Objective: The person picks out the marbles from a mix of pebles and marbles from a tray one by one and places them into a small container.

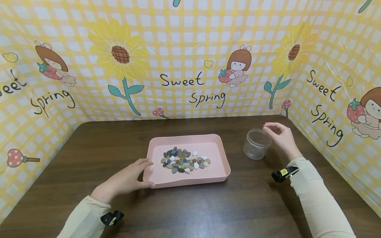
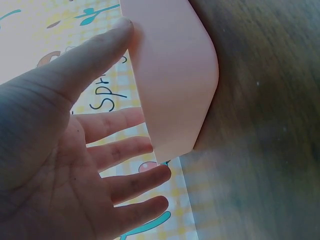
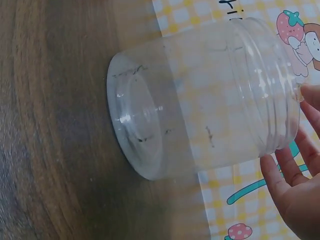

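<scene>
A shallow pink tray (image 1: pixel 190 137) holds a spread of mixed pebbles (image 1: pixel 181 160), dark, white, brown and blue. My left hand (image 1: pixel 128 177) rests at its left end with spread fingers; in the left wrist view the thumb tip (image 2: pixel 126 27) touches the rim. To the right stands a clear plastic jar (image 1: pixel 256 145), upright and lidless, with no pebbles showing inside. Over its right rim is my right hand (image 1: pixel 281 137), thumb and index finger brought together. The right wrist view shows a small translucent yellowish pebble (image 3: pixel 298 92) at the thumb tip, right at the jar's mouth.
The dark wooden table (image 1: pixel 190 211) carries the tray and jar. Yellow checked cloth (image 1: pixel 178 43) with printed flowers and figures encloses the back and both sides. Each wrist wears a small black camera (image 1: pixel 112 218) over a pale sleeve.
</scene>
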{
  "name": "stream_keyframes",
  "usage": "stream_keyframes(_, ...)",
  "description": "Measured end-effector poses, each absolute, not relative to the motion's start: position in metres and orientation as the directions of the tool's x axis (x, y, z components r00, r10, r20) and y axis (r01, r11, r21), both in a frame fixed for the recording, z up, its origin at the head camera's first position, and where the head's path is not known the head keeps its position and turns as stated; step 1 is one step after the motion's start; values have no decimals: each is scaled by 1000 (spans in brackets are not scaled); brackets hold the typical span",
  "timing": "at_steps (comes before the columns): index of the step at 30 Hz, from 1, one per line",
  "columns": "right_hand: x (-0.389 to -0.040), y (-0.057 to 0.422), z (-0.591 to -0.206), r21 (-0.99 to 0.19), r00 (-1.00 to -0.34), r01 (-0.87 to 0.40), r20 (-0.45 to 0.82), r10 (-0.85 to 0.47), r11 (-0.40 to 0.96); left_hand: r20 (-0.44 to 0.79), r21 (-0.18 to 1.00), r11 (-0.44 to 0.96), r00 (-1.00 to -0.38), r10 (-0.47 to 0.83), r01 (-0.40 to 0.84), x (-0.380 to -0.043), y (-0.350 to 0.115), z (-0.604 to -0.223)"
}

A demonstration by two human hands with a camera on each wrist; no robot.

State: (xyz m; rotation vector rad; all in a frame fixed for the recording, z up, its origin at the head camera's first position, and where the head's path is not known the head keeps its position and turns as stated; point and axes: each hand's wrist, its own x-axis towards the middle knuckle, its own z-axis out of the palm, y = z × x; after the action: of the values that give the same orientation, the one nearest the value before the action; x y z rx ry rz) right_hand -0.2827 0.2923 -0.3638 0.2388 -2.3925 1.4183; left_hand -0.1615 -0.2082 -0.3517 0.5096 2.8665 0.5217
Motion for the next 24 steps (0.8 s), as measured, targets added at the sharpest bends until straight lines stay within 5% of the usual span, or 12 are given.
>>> stream_keyframes(24,-283,291,-365,-768,-938,-267,345,24,582,-129,381,878,-923,362,291,-160,-208,-350)
